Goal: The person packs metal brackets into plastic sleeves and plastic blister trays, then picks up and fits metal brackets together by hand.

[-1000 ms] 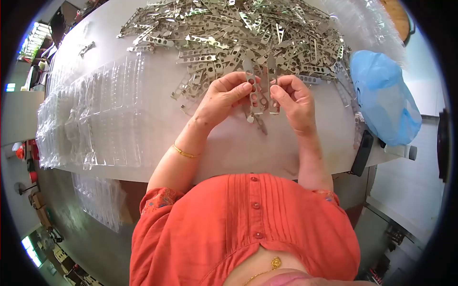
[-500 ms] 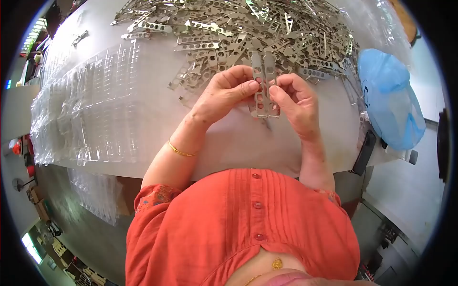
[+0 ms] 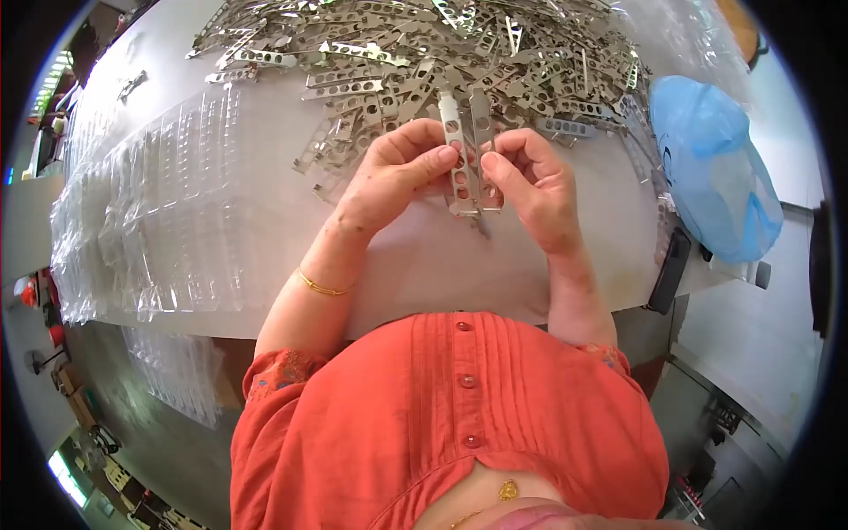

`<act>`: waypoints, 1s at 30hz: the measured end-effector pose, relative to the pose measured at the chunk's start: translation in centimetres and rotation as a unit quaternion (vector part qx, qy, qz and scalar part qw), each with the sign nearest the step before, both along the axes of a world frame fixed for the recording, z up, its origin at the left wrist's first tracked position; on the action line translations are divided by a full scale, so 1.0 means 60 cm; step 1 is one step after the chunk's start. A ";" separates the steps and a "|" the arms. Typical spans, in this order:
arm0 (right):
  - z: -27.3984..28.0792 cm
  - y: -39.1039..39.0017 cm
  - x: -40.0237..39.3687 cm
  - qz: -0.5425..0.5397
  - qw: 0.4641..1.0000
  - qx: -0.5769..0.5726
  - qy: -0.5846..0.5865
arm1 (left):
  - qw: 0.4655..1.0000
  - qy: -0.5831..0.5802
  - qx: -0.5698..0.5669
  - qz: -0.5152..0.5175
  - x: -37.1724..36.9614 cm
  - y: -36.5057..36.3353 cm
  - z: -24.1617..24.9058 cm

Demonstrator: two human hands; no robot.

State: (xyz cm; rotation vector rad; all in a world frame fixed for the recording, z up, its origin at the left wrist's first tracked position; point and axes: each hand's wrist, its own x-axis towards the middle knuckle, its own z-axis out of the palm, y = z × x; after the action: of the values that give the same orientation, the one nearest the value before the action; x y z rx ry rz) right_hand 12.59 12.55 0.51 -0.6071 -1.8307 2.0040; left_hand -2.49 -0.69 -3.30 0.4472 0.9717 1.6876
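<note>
Between thumb and fingers, my left hand (image 3: 386,174) pinches a flat metal strip (image 3: 449,110) with a row of round holes. My right hand (image 3: 537,187) grips a similar metal strip (image 3: 480,108) close beside it, thumb against its edge. Both strips stand roughly lengthwise away from my body, and their near ends come together just above the table. Fingers cover part of each strip's middle. Just beyond my hands spreads a large heap of loose perforated metal strips (image 3: 389,79).
Stacked clear plastic trays (image 3: 146,212) cover the left of the table (image 3: 415,283). A blue plastic bag (image 3: 715,168) sits at the right, with a dark phone-like object (image 3: 670,272) near the table edge. More clear plastic (image 3: 181,367) hangs below at the left.
The left strip has turned so its face catches more light, and the two strips now lean at slightly different angles. The whole view has shifted a little; both hands keep their grip.
</note>
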 end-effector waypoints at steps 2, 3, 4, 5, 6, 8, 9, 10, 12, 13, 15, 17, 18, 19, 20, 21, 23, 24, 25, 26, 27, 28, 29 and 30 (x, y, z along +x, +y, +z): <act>-0.005 0.006 0.001 -0.010 1.000 0.006 -0.007 | 1.000 -0.008 0.013 -0.010 -0.004 -0.002 0.009; -0.010 0.009 0.002 0.000 1.000 0.022 -0.008 | 1.000 -0.006 0.022 -0.007 -0.004 -0.002 0.010; -0.012 0.010 0.001 0.010 0.999 0.037 -0.008 | 1.000 -0.005 0.021 -0.007 -0.004 -0.003 0.009; -0.012 0.007 -0.001 0.011 0.999 0.036 -0.007 | 1.000 -0.001 0.028 -0.011 -0.001 -0.002 0.005; -0.011 0.002 -0.003 0.016 0.999 0.035 -0.005 | 0.999 0.002 0.034 -0.015 0.000 -0.002 0.004; -0.011 -0.002 -0.003 0.019 0.999 0.035 -0.005 | 0.999 -0.005 0.034 -0.027 0.000 -0.003 0.006; -0.013 -0.003 -0.003 0.022 0.999 0.028 -0.008 | 0.999 -0.011 0.034 -0.038 -0.001 -0.004 0.008; -0.015 -0.004 -0.004 0.025 0.999 0.021 -0.011 | 0.999 -0.011 0.035 -0.038 0.001 -0.003 0.009; -0.010 -0.006 -0.004 0.032 0.999 0.015 -0.020 | 1.000 0.007 0.003 0.011 0.008 -0.001 0.013; -0.008 -0.007 -0.005 0.038 0.999 0.010 -0.030 | 1.000 0.008 0.002 0.014 0.005 -0.003 0.014; -0.007 -0.011 -0.007 0.031 0.999 0.020 -0.014 | 1.000 0.012 0.018 -0.012 0.002 -0.004 0.014; -0.006 -0.012 -0.007 0.021 0.999 0.033 0.001 | 1.000 0.015 0.016 -0.012 0.002 -0.004 0.011; -0.006 -0.012 -0.007 0.021 1.000 0.022 0.005 | 1.000 0.018 0.014 -0.012 0.002 -0.004 0.010; -0.008 -0.012 -0.007 0.021 1.000 0.011 0.009 | 1.000 0.018 0.014 -0.012 0.004 -0.003 0.009; -0.015 -0.012 -0.009 0.022 1.000 0.011 0.010 | 1.000 0.022 0.009 0.001 0.005 -0.002 0.009; -0.025 -0.012 -0.011 -0.015 0.996 0.075 0.037 | 1.000 0.027 0.004 0.015 0.005 -0.002 0.009; -0.029 -0.004 -0.010 -0.051 0.987 0.139 0.064 | 0.999 0.028 0.014 0.012 0.003 -0.002 0.001; -0.027 0.005 -0.005 -0.026 0.979 0.194 0.050 | 0.999 0.028 0.025 0.008 0.003 -0.001 -0.001; -0.024 0.011 -0.002 -0.002 0.968 0.248 0.035 | 0.999 0.028 0.025 0.008 0.003 -0.001 -0.001; -0.018 0.007 -0.003 -0.001 0.968 0.248 0.035 | 0.998 0.048 0.031 0.003 0.003 -0.001 -0.001; -0.011 -0.001 -0.004 0.007 0.973 0.230 0.011 | 0.997 0.068 0.036 -0.002 0.003 -0.001 0.000; -0.007 -0.007 -0.004 0.016 0.977 0.212 -0.013 | 0.997 0.068 0.036 -0.002 0.003 -0.001 0.000; -0.006 -0.008 -0.004 0.016 0.977 0.212 -0.012 | 0.997 0.075 0.037 -0.001 0.005 -0.001 0.002; -0.006 -0.009 -0.004 0.026 0.975 0.222 -0.014 | 0.996 0.081 0.039 0.000 0.006 0.000 0.003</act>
State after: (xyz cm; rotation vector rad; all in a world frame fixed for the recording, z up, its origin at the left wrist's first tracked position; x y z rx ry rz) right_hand 12.35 12.01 0.16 -0.4561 -2.2327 1.5389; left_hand -2.15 -0.72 -3.15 0.6444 1.0258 1.7126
